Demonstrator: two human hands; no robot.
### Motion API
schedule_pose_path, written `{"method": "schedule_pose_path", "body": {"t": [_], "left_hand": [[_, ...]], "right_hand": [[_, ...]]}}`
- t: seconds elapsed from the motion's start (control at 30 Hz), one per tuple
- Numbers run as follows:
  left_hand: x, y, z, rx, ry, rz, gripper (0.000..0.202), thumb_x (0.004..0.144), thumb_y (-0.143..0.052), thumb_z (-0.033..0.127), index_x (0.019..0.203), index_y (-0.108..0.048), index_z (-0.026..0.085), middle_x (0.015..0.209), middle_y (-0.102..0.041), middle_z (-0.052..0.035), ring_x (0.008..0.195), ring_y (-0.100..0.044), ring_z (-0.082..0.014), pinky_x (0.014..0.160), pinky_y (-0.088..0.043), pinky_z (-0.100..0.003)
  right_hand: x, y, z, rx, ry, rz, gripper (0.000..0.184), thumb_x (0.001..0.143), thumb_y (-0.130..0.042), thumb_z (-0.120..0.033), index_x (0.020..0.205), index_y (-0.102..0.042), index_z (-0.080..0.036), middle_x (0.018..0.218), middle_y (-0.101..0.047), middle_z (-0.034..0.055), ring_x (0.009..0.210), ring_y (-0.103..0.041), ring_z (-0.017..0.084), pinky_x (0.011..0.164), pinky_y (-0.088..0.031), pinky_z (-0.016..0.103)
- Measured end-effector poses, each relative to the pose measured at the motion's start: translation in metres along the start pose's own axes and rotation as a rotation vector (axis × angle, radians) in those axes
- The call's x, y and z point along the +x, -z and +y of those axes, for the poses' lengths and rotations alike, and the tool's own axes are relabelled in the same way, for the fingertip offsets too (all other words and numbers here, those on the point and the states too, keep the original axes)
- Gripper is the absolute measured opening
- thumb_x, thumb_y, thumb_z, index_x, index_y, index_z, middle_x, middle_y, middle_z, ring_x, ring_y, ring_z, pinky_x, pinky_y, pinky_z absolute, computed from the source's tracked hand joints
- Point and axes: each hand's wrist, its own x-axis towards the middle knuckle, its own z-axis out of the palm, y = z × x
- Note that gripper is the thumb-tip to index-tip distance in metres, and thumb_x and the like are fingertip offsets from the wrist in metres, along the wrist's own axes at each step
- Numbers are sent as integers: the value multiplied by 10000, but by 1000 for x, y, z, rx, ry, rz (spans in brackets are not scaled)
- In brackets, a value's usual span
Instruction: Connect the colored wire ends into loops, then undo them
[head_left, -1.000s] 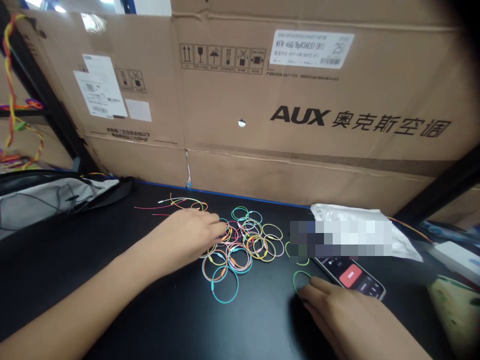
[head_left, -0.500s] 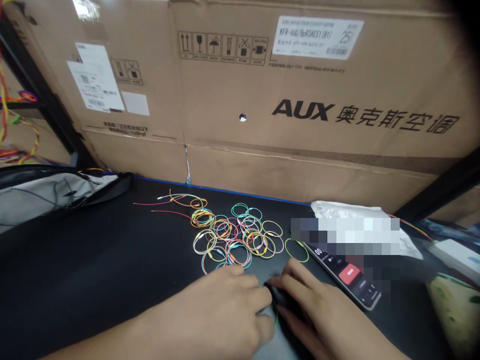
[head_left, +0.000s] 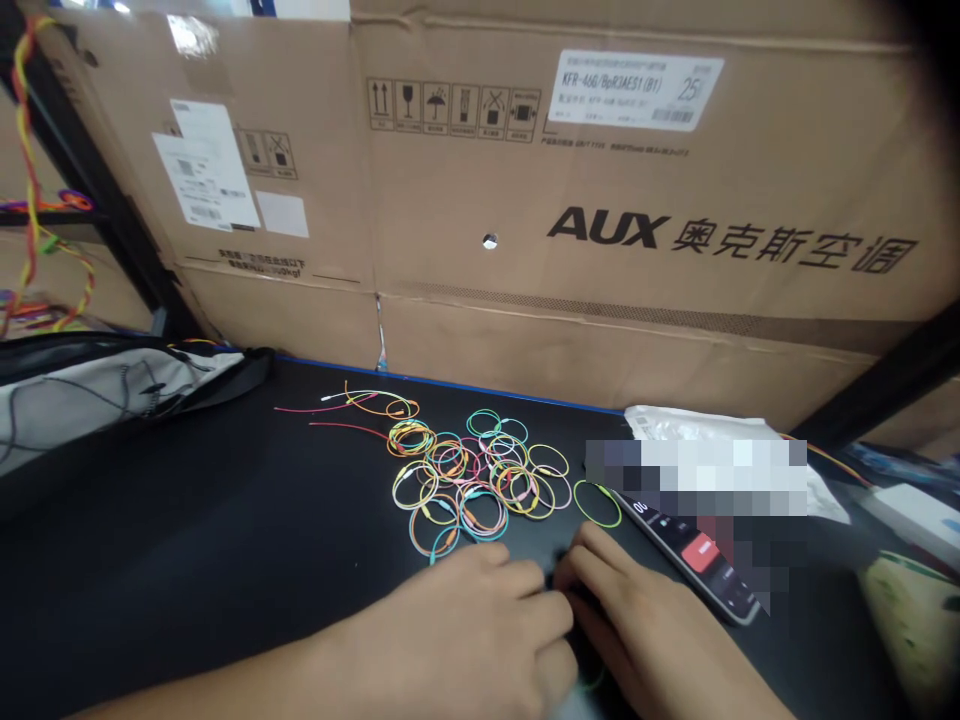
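Observation:
My left hand (head_left: pixel 480 630) and my right hand (head_left: pixel 645 630) meet at the near edge of the black table (head_left: pixel 225 540), fingertips pinched together. A bit of green ring (head_left: pixel 592 682) shows beneath them, so both seem closed on a thin green loop. Just beyond my hands lies a pile of thin coloured wire rings (head_left: pixel 472 475), with a separate green ring (head_left: pixel 598 503) to its right. A few straight coloured wires (head_left: pixel 337 408) lie at the pile's far left.
A phone (head_left: pixel 697 555) with a red button on its screen lies right of the rings. A white plastic bag (head_left: pixel 690 430) sits behind it. Large AUX cardboard boxes (head_left: pixel 600 200) wall off the back. A grey and black bag (head_left: pixel 90 390) rests at the left.
My left hand left the pile and came back to meet my right hand near the table's front. The green ring that lay by my right hand is now between both hands.

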Motion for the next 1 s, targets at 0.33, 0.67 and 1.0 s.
{"method": "schedule_pose_path", "body": {"t": [0.33,0.67,1.0], "left_hand": [[-2,-3,-7,25,-11,60,186,935,-646,171,750,-621,170,718,-588,-4,684,-514,-182,614,-370,-362],[-3,16,-21,-71,131,224,278,1052,-490,176,873,-702,168,926,-742,-1,696,-630,-148,608,-423,-323],[-1,24,-14,-102,134,476,137,1021,-581,187,1036,-717,183,1015,-758,-21,833,-654,-160,717,-475,-312]], "right_hand": [[3,-6,-4,616,-160,-23,132,1031,-452,-279,936,-530,-232,783,-628,1,661,-633,168,596,-570,293],[11,-1,2,1430,-420,-7,283,833,-852,-411,818,-774,-139,568,-693,0,454,-642,94,443,-577,173],[7,7,-9,1199,-345,123,204,720,-929,-408,716,-861,-217,603,-766,55,517,-738,170,511,-621,209]]}}
